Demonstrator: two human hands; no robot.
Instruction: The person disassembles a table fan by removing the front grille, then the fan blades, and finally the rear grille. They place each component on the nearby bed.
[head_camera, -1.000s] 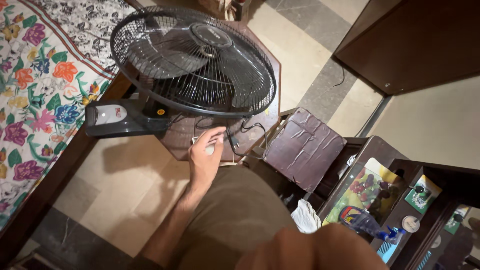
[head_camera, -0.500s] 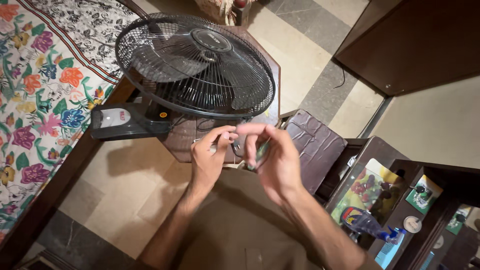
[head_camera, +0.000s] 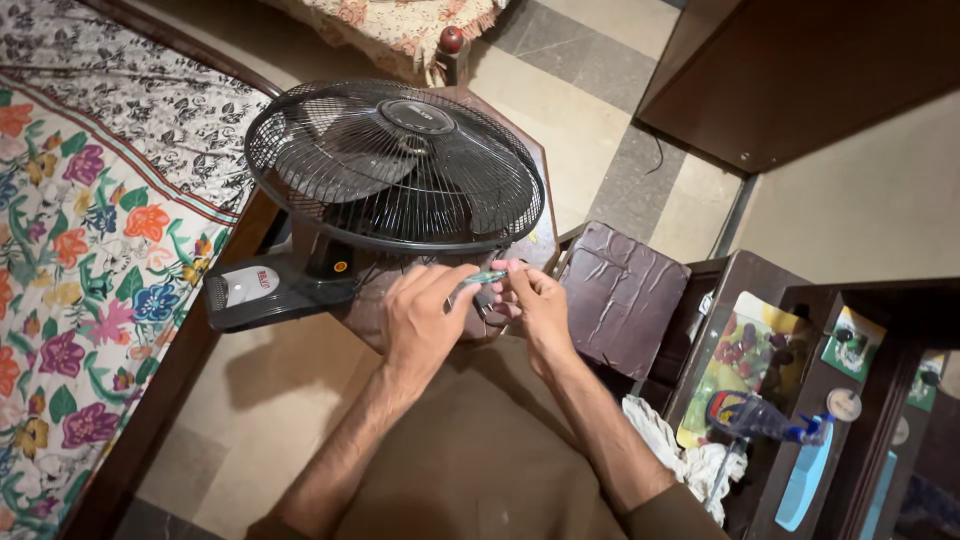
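Nearest to the camera is the person's lap in brown cloth (head_camera: 470, 450), and both forearms reach forward from it. The left hand (head_camera: 420, 322) and the right hand (head_camera: 535, 305) meet above the near edge of a dark wooden octagonal table (head_camera: 545, 200). Between them is a small thin tool with a green handle (head_camera: 487, 277); the right fingertips pinch one end of it and the left thumb and fingers close on the other end, though the tool is too small to name surely. Just under the hands a black cord (head_camera: 490, 312) lies on the table. Behind the hands stands a black table fan (head_camera: 395, 165) with a round wire guard, and its base (head_camera: 275, 290) hangs over the left edge of the table. On the left is a bed with a flowered bedsheet (head_camera: 80, 250) in a dark wooden frame. On the right, near the right forearm, stands a stool with a dark brown cushion (head_camera: 620, 295), and beside it a dark dresser (head_camera: 800, 400) carries a blue spray bottle (head_camera: 755, 418) and a white cloth (head_camera: 665, 450). The floor (head_camera: 590, 110) is of pale and grey tiles, and further a dark cabinet (head_camera: 790, 70) stands against the wall.
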